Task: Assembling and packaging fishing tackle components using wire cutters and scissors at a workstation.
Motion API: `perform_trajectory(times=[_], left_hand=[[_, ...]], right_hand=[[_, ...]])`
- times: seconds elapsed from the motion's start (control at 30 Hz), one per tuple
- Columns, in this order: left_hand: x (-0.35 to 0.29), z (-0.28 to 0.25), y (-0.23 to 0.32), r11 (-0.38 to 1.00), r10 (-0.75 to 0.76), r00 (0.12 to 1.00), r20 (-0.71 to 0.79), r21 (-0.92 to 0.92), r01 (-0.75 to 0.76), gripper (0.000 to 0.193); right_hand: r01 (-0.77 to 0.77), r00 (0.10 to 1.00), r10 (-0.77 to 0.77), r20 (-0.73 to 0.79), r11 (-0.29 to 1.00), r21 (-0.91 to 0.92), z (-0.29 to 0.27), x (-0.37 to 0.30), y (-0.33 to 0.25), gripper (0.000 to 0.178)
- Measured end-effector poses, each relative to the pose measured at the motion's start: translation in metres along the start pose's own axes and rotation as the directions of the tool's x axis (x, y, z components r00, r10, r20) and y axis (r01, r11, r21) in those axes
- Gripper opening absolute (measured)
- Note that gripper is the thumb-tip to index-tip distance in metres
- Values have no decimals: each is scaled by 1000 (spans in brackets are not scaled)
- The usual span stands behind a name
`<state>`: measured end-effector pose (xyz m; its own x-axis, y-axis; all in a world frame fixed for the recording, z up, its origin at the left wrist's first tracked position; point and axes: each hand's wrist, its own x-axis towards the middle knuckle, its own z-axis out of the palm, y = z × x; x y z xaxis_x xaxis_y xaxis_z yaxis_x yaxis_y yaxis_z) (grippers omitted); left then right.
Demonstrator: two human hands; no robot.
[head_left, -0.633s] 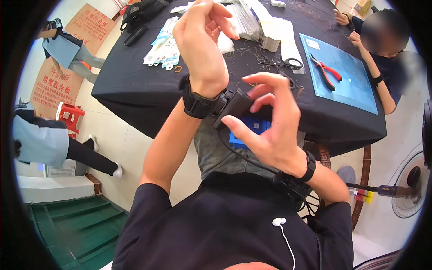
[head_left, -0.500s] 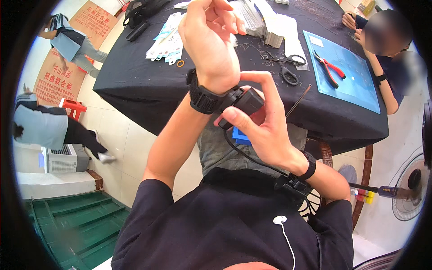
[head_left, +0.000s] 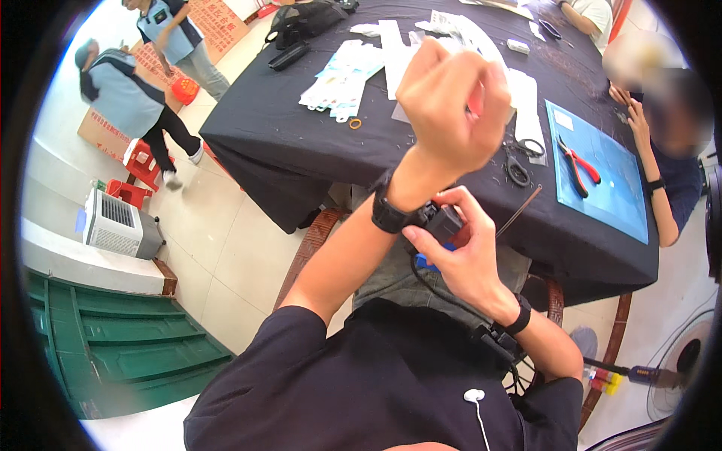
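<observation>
My left hand (head_left: 453, 109) is raised over the near edge of the table, its fingers curled into a fist. A black strap (head_left: 389, 207) circles the left wrist, with a small black box-shaped device (head_left: 444, 223) on its inner side. My right hand (head_left: 470, 255) pinches this device between thumb and fingers. A black cable (head_left: 423, 279) runs from the device down toward the right forearm. Another black band (head_left: 519, 314) is on the right wrist. Part of a blue object (head_left: 426, 262) shows behind the right hand.
On the black-covered table (head_left: 263, 128) lie white packages (head_left: 342, 83), black scissors (head_left: 517, 169), an orange ring (head_left: 355, 123) and red-handled pliers (head_left: 577, 169) on a blue sheet (head_left: 613, 199). A co-worker's hand (head_left: 638, 120) is at the right. Two people stand at the far left, near red stools (head_left: 141, 161).
My left hand has closed from loosely spread fingers into a fist. My right hand stays on the device. The view has shifted, and the people at the left have moved.
</observation>
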<state>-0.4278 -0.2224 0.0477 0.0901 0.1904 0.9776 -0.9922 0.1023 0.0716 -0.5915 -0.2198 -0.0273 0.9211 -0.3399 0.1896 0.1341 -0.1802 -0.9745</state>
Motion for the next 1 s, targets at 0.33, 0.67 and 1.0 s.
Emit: perform_trajectory(times=[0.33,0.67,1.0], left_hand=[[3,-4,0,-75,-861,284,421,-658,750,30],[15,-31,17,588,-606,621,498,-246,771,30],[-9,-37,-43,924,-349,728,591,347,161,19]], right_hand=[[-202,972,170,162,957,207,12,3,-12,41],[160,968,-51,244,880,-447,-46,35,-87,33],[167,912,-344,-225,810,-562,-134,54,-95,11]])
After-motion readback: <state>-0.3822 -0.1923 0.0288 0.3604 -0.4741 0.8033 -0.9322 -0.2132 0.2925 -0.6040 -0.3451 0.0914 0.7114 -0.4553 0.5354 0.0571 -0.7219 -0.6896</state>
